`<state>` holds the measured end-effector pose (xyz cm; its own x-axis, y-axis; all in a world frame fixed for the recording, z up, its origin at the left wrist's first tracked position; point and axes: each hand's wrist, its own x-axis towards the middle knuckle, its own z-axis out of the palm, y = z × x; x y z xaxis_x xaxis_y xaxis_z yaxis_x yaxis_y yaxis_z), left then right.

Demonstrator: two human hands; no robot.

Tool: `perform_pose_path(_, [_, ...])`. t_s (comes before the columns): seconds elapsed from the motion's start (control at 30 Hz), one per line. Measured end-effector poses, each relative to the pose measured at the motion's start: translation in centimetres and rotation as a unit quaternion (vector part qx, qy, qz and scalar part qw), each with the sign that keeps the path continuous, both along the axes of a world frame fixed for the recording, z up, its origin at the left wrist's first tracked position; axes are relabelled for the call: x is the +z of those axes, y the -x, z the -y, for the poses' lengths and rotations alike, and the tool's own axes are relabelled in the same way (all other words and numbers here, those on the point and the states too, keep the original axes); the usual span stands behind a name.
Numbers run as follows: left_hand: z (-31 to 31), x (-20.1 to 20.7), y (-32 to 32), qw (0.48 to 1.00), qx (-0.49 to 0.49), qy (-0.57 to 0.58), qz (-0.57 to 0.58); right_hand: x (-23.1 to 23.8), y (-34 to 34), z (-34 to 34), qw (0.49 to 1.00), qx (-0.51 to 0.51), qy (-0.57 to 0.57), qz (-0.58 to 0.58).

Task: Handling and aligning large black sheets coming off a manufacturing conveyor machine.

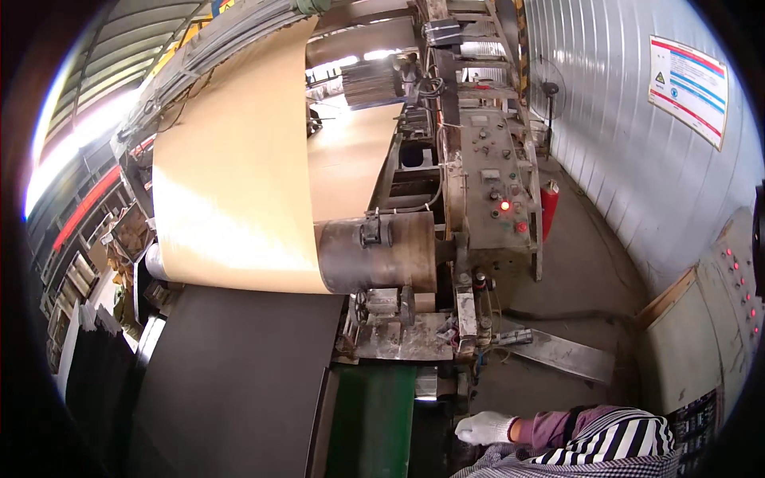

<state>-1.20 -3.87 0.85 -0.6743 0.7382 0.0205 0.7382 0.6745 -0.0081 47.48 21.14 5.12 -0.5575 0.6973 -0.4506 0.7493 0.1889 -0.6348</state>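
Note:
My right hand [483,428], in a white knitted glove, is at the lower edge, beside the dark machine frame. Its fingers look curled closed, and whatever they may hold is hidden. A purple cuff and a striped sleeve [610,436] cover the arm. To the left of the hand runs a green belt [371,422], with a wide dark grey sheet [239,382] beyond it. Brown paper web [235,167] comes down and around a large metal roller [378,248]. My left hand is out of the picture.
A control panel [498,179] with a lit red lamp stands beyond the rollers, near a red cylinder [549,209]. A metal plate [562,354] and a dark hose [570,315] lie on the floor. Right is a cabinet [705,319] with red lights; stacked dark sheets [100,382] stand left.

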Motion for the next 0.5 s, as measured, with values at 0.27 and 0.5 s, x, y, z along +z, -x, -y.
perform_pose_path(0.27, [-10.2, 2.6, -0.8, 0.978, 0.087, 0.072, 0.174, 7.5, -12.8, -16.2, 0.890, -0.354, -0.285, -0.013])
perform_pose_path(0.5, [-16.8, -0.5, -5.0, 0.997, 0.034, -0.053, 0.049, 8.0, -1.7, -13.6, 0.974, -0.185, 0.031, -0.126])
